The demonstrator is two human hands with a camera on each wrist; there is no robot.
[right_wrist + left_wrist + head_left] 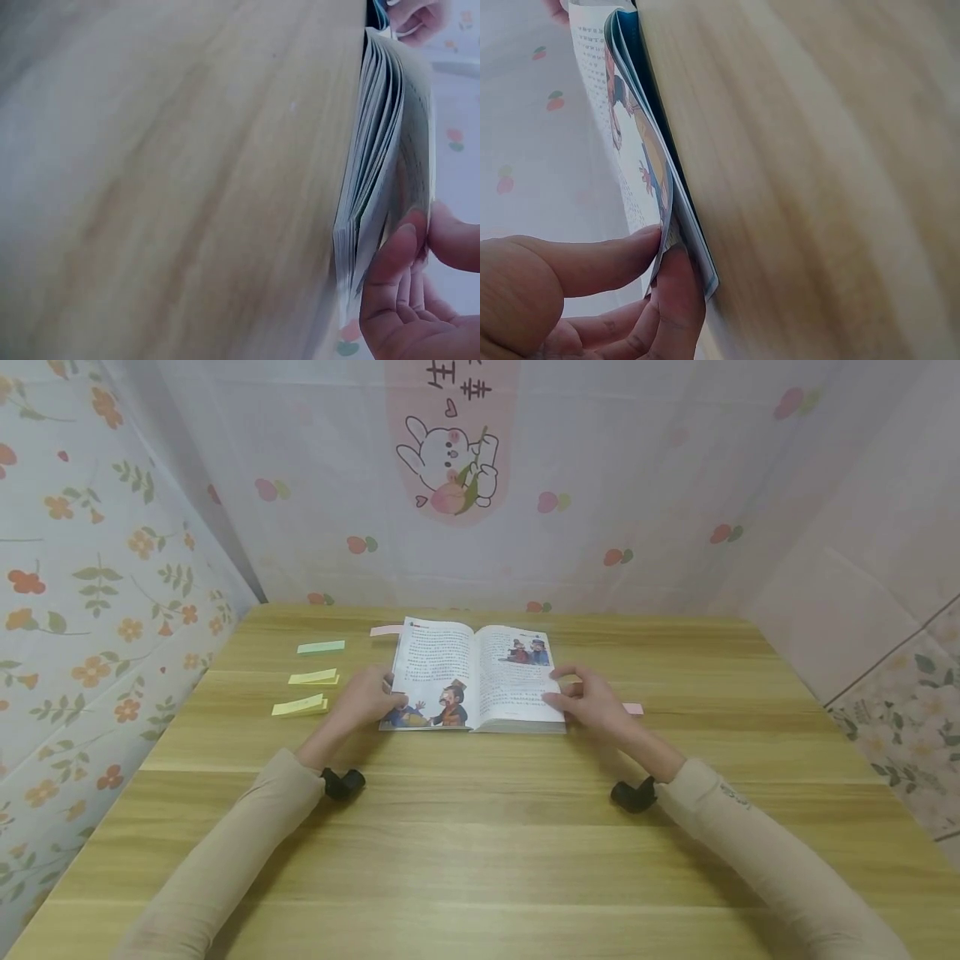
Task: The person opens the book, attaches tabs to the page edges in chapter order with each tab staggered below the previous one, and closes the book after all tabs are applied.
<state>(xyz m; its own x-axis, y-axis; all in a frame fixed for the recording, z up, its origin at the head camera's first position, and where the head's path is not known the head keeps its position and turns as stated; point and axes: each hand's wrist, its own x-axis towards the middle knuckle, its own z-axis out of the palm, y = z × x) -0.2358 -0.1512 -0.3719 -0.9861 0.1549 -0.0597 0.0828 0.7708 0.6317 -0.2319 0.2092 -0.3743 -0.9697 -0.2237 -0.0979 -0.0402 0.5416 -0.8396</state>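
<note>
An illustrated book (442,656) lies open on the wooden table, with text and cartoon figures on both pages. My left hand (363,697) holds its left edge. In the left wrist view, the thumb and index finger pinch the lower corner of the left page (634,165). At the opposite edge, my right hand (592,697) pinches a right-hand page (417,127) between thumb and index finger. That page stands lifted away from the thick block of pages (367,150) beneath it. A pink sticky tab (385,630) juts out past the book's upper left edge.
Left of the book lie a green sticky strip (321,647) and two yellow sticky strips, one upper (313,677) and one lower (299,706). Another pink tab (633,708) shows beside my right hand. A patterned curtain (600,485) hangs behind the table (480,843).
</note>
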